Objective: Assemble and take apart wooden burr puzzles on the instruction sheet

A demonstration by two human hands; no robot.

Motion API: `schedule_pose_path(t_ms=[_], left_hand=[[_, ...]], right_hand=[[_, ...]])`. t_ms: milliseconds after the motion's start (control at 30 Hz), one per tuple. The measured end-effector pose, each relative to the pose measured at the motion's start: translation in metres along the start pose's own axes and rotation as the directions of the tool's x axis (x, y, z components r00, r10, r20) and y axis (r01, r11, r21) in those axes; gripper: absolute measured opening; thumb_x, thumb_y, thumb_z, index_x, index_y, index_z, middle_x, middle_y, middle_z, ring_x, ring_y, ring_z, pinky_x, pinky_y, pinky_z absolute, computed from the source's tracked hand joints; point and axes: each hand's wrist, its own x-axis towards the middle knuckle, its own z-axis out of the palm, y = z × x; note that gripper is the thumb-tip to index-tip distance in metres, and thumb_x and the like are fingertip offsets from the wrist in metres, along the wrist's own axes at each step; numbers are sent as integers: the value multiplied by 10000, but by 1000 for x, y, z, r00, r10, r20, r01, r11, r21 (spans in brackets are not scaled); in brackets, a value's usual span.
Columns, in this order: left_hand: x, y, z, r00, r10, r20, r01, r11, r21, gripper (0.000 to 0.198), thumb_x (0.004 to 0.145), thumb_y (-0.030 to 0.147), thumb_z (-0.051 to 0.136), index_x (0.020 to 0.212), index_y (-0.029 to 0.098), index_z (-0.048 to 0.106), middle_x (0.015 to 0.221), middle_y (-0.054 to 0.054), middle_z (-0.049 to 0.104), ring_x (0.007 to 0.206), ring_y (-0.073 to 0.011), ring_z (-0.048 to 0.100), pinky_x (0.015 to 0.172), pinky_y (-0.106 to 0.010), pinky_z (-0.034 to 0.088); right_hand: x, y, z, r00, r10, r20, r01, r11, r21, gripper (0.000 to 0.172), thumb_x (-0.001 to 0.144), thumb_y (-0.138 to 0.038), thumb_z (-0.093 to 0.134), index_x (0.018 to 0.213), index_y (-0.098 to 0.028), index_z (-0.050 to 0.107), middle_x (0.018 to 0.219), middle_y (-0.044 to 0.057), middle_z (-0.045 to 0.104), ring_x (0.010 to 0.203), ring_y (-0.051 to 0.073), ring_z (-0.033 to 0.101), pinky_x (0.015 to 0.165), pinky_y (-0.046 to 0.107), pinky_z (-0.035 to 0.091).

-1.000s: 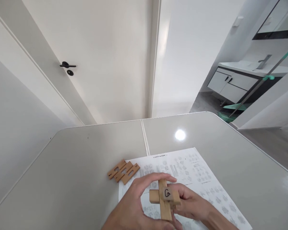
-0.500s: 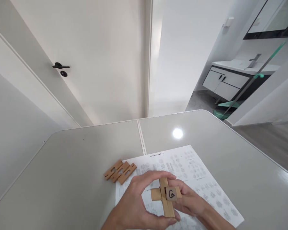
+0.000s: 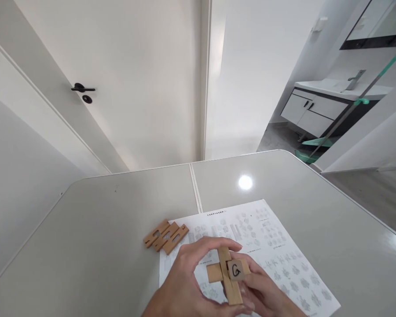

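Note:
A cross-shaped wooden burr puzzle (image 3: pixel 231 284) of interlocked light bars is held above the paper, with a letter G on the bar end facing me. My left hand (image 3: pixel 188 277) curves around it, thumb at the lower end of the upright bar and index finger at its top. From the right, my right hand (image 3: pixel 260 284) grips the puzzle's right side; some of its fingers are hidden behind the wood. Left of my hands lie three flat wooden pieces (image 3: pixel 166 237) with oblong slots, side by side and slightly overlapping the paper, marked with handwritten numbers.
Beneath my hands a white sheet (image 3: pixel 284 246) printed with many small diagrams lies on the grey table (image 3: pixel 86 237). A seam runs across the tabletop. Beyond the far edge stands a white door (image 3: pixel 135 88); at right are a washbasin cabinet (image 3: pixel 313 108) and a green-handled dustpan (image 3: pixel 317 143).
The puzzle has tilted slightly in my hands, its upright bar's lower end shifting down and right. My right hand has moved a little lower. The view has shifted slightly.

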Motion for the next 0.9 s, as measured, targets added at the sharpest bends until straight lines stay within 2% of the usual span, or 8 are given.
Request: schedule_pose_path(t_ms=[67, 133, 233, 300, 367, 533, 700, 900], left_hand=[[-1, -2, 1, 999, -2, -35, 2, 1000, 9, 685, 572, 313, 923, 1215, 335, 687, 1127, -15, 772, 1023, -309, 732, 1014, -449, 526], [-3, -5, 3, 996, -3, -90, 3, 1000, -4, 694, 569, 266, 911, 1220, 331, 679, 1153, -20, 762, 1043, -309, 720, 999, -434, 539], [-4, -9, 6, 990, -29, -140, 22, 998, -56, 684, 613, 195, 851, 1253, 333, 655, 1209, -18, 741, 1075, -289, 707, 1001, -405, 550], [-4, -9, 9, 989, -49, -141, 36, 995, -92, 670, 624, 173, 828, 1252, 325, 652, 1229, -21, 734, 1093, -284, 702, 1007, -397, 553], [-3, -8, 11, 988, -51, -143, 33, 991, -126, 654, 623, 155, 817, 1238, 312, 659, 1217, -25, 737, 1099, -283, 700, 1002, -387, 558], [0, -5, 16, 982, -12, -190, -22, 984, -177, 649, 608, 113, 811, 1214, 298, 670, 1176, -23, 750, 1076, -269, 709, 974, -359, 580], [0, -3, 19, 983, 6, -182, -43, 979, -201, 631, 589, 80, 790, 1176, 285, 681, 1138, -17, 755, 1039, -257, 723, 939, -336, 600], [-3, -3, 24, 975, 7, -222, -57, 974, -218, 644, 647, 127, 809, 1247, 290, 644, 1157, -31, 749, 1049, -273, 728, 974, -375, 593]], right_hand=[[-2, -6, 7, 999, -50, -20, 48, 996, -75, 510, 788, -664, 769, 1038, -227, 684, 638, -32, 523, 426, 82, 415, 436, 204, 382], [-4, -18, 15, 989, -140, -47, 122, 954, -273, 520, 884, -693, 651, 1075, -211, 688, 739, 19, 607, 492, 107, 484, 508, 240, 443], [-8, -34, 26, 972, -234, -5, 179, 756, -630, 414, 980, -595, 582, 1113, -213, 669, 843, 61, 654, 722, 186, 599, 686, 301, 513], [-11, -38, 30, 943, -332, -1, 220, 629, -746, 373, 1021, -553, 521, 1058, -213, 669, 809, 57, 653, 723, 196, 592, 685, 301, 503], [-12, -35, 31, 914, -407, -10, 242, 562, -791, 360, 1045, -517, 474, 1053, -212, 665, 795, 56, 654, 697, 197, 585, 668, 297, 493], [-13, -21, 32, 881, -468, -74, 236, 568, -788, 355, 1048, -501, 464, 1100, -204, 653, 783, 53, 641, 682, 201, 567, 642, 285, 478], [-16, -16, 34, 883, -453, -120, 219, 625, -749, 353, 1040, -513, 489, 1072, -205, 658, 800, 50, 642, 708, 202, 582, 651, 279, 481], [-16, -20, 34, 871, -484, -87, 253, 593, -764, 339, 1051, -494, 473, 1076, -204, 647, 798, 43, 645, 692, 196, 577, 663, 287, 490]])
